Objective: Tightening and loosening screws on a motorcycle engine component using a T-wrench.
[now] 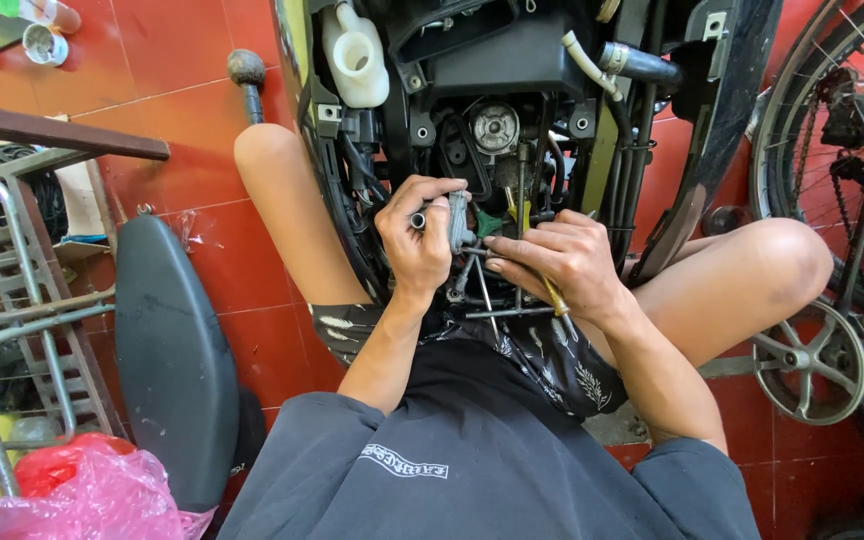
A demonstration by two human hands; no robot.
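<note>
I sit on a red tiled floor facing an opened scooter body [512,70] with its black frame, hoses and engine parts exposed. My left hand [414,240] grips a small grey metal part [458,222] with a short tube end at the thumb. My right hand [562,262] holds a yellow-handled screwdriver [554,296], its shaft rising toward a round metal fitting [495,127]. Both hands meet low in the engine bay, between my bare knees.
A white fluid reservoir [356,58] sits at the upper left of the frame. A detached black seat [174,360] lies on the floor at my left beside a metal rack [22,300] and a pink plastic bag [82,490]. A bicycle wheel and crank [812,360] stand at the right.
</note>
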